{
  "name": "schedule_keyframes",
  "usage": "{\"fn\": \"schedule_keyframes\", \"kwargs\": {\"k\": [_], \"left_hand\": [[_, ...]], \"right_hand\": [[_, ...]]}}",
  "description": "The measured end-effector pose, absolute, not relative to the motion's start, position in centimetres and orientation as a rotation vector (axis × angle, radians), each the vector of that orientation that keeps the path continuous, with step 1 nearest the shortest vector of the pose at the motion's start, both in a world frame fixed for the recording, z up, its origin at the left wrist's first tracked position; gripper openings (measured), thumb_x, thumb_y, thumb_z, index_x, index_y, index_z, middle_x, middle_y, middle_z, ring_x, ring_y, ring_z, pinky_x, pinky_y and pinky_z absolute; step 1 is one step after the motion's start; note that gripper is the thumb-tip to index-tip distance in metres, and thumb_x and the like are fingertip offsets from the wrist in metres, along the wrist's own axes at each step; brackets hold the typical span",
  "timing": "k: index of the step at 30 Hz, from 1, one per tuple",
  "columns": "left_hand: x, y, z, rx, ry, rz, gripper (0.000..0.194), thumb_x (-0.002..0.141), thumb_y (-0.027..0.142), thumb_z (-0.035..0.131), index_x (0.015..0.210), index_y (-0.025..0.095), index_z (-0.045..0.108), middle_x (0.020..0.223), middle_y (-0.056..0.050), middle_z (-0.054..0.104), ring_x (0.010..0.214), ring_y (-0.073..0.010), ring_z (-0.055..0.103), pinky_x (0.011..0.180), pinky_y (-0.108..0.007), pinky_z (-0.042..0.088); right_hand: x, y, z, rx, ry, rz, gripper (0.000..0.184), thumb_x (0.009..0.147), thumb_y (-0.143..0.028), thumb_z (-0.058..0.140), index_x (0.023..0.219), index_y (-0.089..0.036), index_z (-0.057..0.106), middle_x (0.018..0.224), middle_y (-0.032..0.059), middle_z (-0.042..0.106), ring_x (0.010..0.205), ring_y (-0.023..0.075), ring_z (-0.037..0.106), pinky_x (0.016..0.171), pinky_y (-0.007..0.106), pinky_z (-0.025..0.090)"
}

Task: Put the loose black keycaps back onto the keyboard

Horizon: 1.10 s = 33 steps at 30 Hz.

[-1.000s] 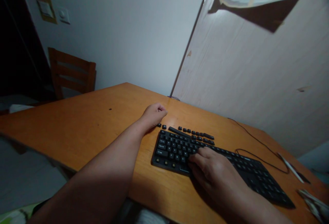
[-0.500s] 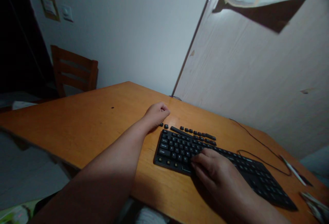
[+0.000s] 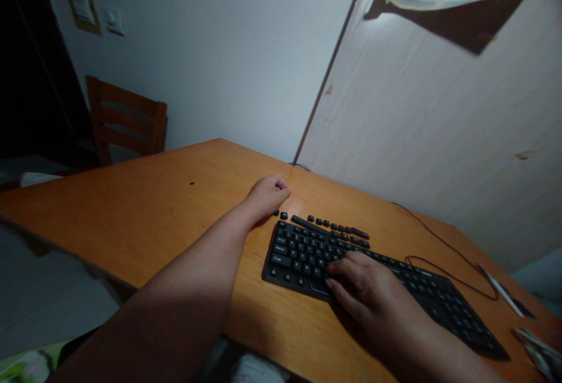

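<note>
A black keyboard lies on the wooden table, its lower left corner showing several bare key sockets without caps. My right hand rests over its lower middle, thumb and index finger slightly apart at the bottom rows of keys; nothing shows between them. Beyond the keyboard's back edge, loose black keycaps lie in rows, along with a long space bar. My left hand sits closed in a loose fist on the table, beside the leftmost loose caps. Whatever its curled fingers hold, if anything, is hidden.
The wooden table reaches the wall at the back. A black cable loops behind the keyboard toward a white pen-like stick at the right. A wooden chair stands at the far left.
My right thumb and index finger have parted a little over the keys. My left hand and the loose keycaps have stayed in place.
</note>
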<state>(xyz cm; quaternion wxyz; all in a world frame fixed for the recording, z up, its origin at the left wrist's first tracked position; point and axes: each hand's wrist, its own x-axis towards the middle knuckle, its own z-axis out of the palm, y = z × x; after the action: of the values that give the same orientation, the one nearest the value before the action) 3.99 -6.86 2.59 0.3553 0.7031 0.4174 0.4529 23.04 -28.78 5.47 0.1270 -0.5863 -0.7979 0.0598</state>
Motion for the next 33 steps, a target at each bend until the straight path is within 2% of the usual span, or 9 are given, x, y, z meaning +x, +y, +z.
{"fn": "schedule_keyframes", "kwargs": {"k": [11,16,22,26,33], "left_hand": [[4.1,-7.0,2.5,1.864,1.069,1.150,0.013,0.076,0.029,0.063,0.079,0.017,0.065,0.069,-0.002,0.060,0.062,-0.0138,0.053,0.053,-0.025,0.036],[4.1,-6.9,2.3,1.849,1.063,1.143,0.014,0.077,0.031,0.063,0.082,0.017,0.065,0.069,-0.001,0.060,0.062,-0.0140,0.054,0.052,-0.025,0.036],[3.9,-6.7,2.5,1.819,1.078,1.194,0.012,0.076,0.028,0.062,0.081,0.018,0.064,0.069,-0.001,0.061,0.061,-0.0140,0.053,0.054,-0.025,0.037],[3.8,-6.4,2.5,1.803,1.079,1.239,0.011,0.076,0.029,0.062,0.080,0.018,0.064,0.070,-0.001,0.061,0.063,-0.0145,0.054,0.055,-0.025,0.038],[3.7,-6.0,2.3,1.789,1.090,1.270,0.012,0.076,0.029,0.061,0.079,0.018,0.065,0.072,-0.001,0.063,0.065,-0.0147,0.056,0.058,-0.026,0.039]], "right_hand": [[22.8,-28.2,5.3,-1.694,-2.238,0.322,0.014,0.091,-0.010,0.058,0.081,-0.020,0.061,0.082,0.0003,0.062,0.079,0.0157,0.059,0.072,0.028,0.044],[22.7,-28.0,4.7,-1.673,-2.175,0.378,0.019,0.086,-0.006,0.054,0.075,-0.020,0.057,0.076,-0.0012,0.060,0.071,0.0138,0.058,0.066,0.025,0.043],[23.3,-28.4,5.5,-1.691,-2.177,0.368,0.016,0.093,-0.014,0.052,0.085,-0.020,0.065,0.081,0.0012,0.066,0.076,0.0159,0.062,0.069,0.027,0.047],[23.8,-29.0,6.4,-1.645,-2.243,0.249,0.020,0.094,-0.017,0.051,0.096,-0.022,0.070,0.088,0.0036,0.069,0.082,0.0181,0.064,0.074,0.030,0.049],[23.3,-29.6,6.4,-1.662,-2.356,0.195,0.024,0.090,-0.009,0.052,0.092,-0.023,0.071,0.083,0.0012,0.067,0.080,0.0166,0.062,0.072,0.029,0.046]]}}
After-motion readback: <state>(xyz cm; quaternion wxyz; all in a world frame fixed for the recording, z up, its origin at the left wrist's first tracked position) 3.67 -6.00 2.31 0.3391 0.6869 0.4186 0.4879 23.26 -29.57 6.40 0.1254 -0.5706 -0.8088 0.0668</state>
